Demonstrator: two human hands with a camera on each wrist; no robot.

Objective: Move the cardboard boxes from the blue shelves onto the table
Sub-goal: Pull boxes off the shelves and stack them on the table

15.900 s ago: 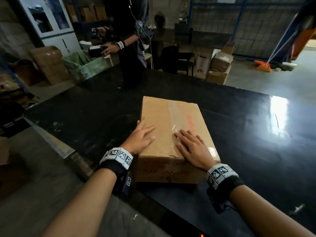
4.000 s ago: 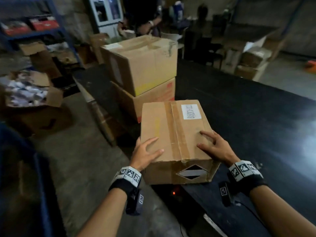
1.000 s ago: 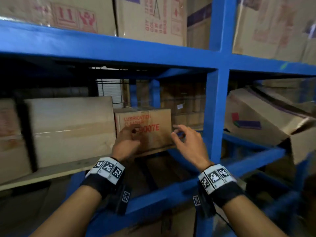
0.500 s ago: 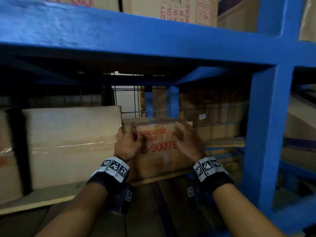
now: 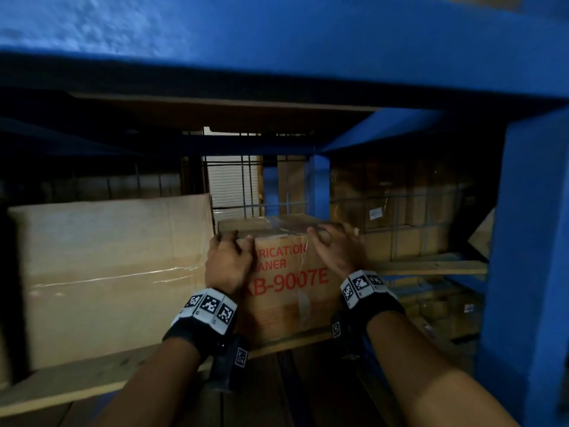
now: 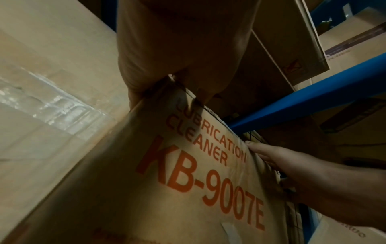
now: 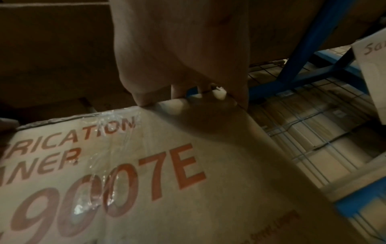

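Observation:
A brown cardboard box (image 5: 286, 291) with red print "LUBRICATION CLEANER KB-9007E" stands on the wooden board of the blue shelf. My left hand (image 5: 229, 260) grips its upper left front corner, fingers curled over the top edge. My right hand (image 5: 334, 248) grips the upper right corner, fingers hooked over the top. The left wrist view shows the red print on the box (image 6: 188, 173), with my left hand (image 6: 177, 54) above it and the right hand (image 6: 292, 166) at its side. In the right wrist view my right hand (image 7: 179, 54) curls over the box (image 7: 146, 165) edge.
A larger taped box (image 5: 107, 272) stands tight against the left of the small one. A blue beam (image 5: 277, 35) runs low overhead and a blue upright (image 5: 529, 257) stands at the right. Wire mesh (image 5: 400, 217) and more boxes lie behind.
My head has moved closer under the shelf beam. Both hands have slid up from the box's front to hook over its top edge at the two corners.

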